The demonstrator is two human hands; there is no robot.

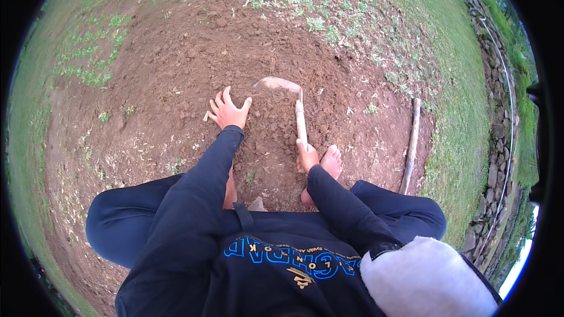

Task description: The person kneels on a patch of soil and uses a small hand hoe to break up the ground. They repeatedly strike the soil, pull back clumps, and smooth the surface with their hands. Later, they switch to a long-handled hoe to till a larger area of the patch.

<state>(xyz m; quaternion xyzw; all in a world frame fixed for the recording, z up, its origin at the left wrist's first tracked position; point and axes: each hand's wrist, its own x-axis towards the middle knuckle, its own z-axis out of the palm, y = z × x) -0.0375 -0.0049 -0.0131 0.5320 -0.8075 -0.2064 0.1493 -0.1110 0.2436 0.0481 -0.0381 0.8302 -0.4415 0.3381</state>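
Note:
My right hand (307,157) is closed around the lower end of a short wooden handle (301,123). Beyond the handle, a curved metal blade (277,83) points left and rests on loose brown soil (269,105). The tool looks like a hand hoe or sickle; which of these I cannot tell. My left hand (230,110) holds nothing, its fingers spread over the soil, to the left of the blade and apart from it. Part of a bare foot (332,161) shows just right of my right hand.
A wooden pole (412,145) lies on the soil at the right. Weeds (315,24) grow at the far edge of the dug patch, with more at the left (94,53). Grass (462,154) borders the soil, and a stone wall (497,141) runs along the far right.

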